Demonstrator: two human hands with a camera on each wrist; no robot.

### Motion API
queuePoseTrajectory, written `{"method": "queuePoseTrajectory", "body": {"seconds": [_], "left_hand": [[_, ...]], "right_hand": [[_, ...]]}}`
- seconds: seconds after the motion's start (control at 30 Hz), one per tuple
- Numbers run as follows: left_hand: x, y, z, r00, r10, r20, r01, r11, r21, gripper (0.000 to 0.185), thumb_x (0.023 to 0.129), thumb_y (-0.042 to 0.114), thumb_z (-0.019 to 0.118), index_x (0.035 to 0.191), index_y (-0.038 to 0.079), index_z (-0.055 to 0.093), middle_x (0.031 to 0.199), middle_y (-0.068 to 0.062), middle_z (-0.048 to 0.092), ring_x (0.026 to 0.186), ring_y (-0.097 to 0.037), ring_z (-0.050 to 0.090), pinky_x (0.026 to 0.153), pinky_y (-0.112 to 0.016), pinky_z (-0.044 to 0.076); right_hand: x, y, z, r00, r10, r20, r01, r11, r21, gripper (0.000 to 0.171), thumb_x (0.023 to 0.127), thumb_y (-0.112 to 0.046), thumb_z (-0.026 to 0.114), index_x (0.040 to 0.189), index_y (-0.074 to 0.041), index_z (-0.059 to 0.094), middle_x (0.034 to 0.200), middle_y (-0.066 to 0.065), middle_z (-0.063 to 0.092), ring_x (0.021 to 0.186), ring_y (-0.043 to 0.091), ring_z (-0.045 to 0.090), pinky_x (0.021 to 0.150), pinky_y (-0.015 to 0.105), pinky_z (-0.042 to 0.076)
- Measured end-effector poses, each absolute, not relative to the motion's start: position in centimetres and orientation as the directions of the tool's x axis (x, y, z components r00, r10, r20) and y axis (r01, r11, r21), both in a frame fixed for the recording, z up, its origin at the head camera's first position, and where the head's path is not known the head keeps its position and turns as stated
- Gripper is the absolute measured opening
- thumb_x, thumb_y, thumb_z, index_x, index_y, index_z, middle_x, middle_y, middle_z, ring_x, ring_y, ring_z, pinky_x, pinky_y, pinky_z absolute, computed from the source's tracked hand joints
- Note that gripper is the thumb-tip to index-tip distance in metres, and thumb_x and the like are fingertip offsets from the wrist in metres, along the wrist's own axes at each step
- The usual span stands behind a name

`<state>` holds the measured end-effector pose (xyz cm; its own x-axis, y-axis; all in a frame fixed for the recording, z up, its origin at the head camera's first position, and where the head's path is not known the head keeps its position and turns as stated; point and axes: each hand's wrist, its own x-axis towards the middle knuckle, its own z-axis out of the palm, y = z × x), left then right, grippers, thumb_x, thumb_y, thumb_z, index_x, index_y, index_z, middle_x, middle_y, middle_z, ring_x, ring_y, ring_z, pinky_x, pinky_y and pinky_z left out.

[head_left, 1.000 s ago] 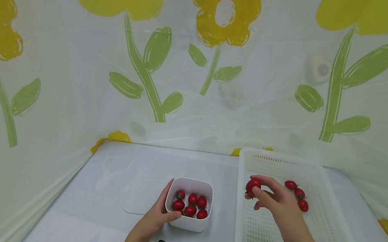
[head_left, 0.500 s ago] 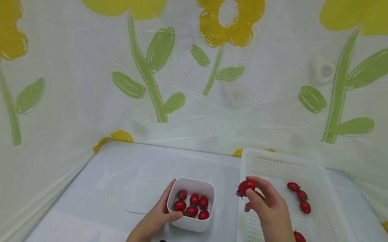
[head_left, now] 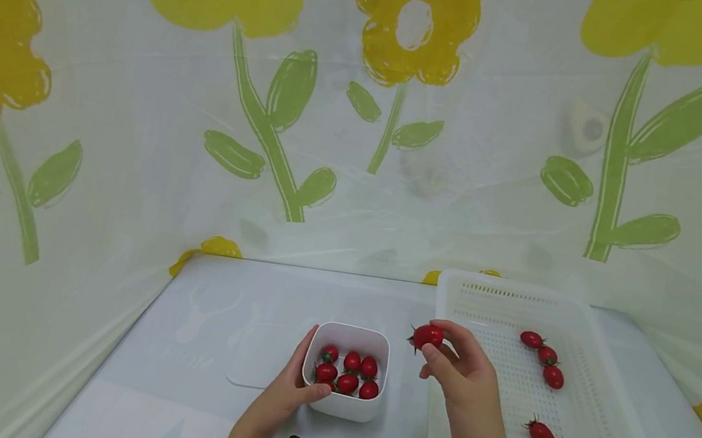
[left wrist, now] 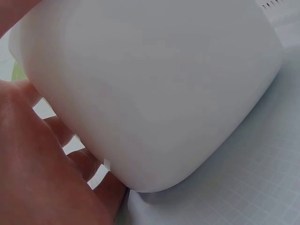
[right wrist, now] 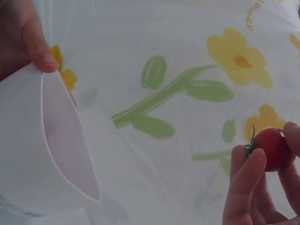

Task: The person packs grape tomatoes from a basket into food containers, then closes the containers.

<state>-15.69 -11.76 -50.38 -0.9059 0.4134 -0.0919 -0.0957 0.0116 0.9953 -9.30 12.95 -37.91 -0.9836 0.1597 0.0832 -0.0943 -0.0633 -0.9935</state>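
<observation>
Six cherry tomatoes (head_left: 348,372) lie in the small white container (head_left: 340,403) in the head view, and the left hand (head_left: 280,396) holds that container by its near left corner, thumb curled over the rim. The right hand (head_left: 461,369) pinches one more tomato (head_left: 427,335) between thumb and fingertips. A second ago that tomato was over the white perforated basket (head_left: 580,311); half a second ago it was at the basket's left edge; now it is in the air between basket and container, closer to the container. Three tomatoes sit in a row in the basket's far part and three more toward its near right. A clear lid (head_left: 253,362) lies flat on the table (head_left: 196,407) left of the container.

From the left wrist, the container's white wall (left wrist: 150,93) fills the picture, with fingers (left wrist: 51,154) pressed along its lower left side.

From the right wrist, the fingertips (right wrist: 246,173) close round the red tomato (right wrist: 273,149), its green stem pointing left; the container (right wrist: 33,154) stands at left with the other hand's thumb (right wrist: 35,40) on its rim.
</observation>
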Motion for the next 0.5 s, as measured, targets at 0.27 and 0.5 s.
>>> {"method": "queuePoseTrajectory", "body": {"seconds": [0.27, 0.5], "left_hand": [[-15.7, -11.6, -50.5, -0.905, 0.418, -0.081, -0.087, 0.003, 0.996, 0.08, 0.083, 0.022, 0.062, 0.14, 0.041, 0.009, 0.143, 0.011, 0.015, 0.131, -0.02, 0.012, 0.103, -0.052, 0.015], [-15.6, -11.7, -50.4, -0.907, 0.415, -0.075, -0.083, -0.001, 0.997, 0.078, 0.083, 0.021, 0.061, 0.139, 0.042, 0.01, 0.143, 0.009, 0.015, 0.131, -0.021, 0.013, 0.102, -0.051, 0.018]], "right_hand": [[-9.5, 11.9, -38.3, -0.979, 0.185, 0.085, -0.103, -0.093, -0.99, 0.037, 0.082, -0.025, 0.064, 0.116, -0.015, 0.051, 0.111, 0.007, 0.053, 0.092, 0.026, 0.056, 0.076, 0.032, 0.049], [-9.6, 10.7, -39.0, -0.98, 0.166, 0.108, -0.122, -0.075, -0.99, 0.036, 0.081, -0.029, 0.065, 0.114, -0.02, 0.054, 0.109, 0.005, 0.056, 0.088, 0.026, 0.056, 0.074, 0.034, 0.049]]}}
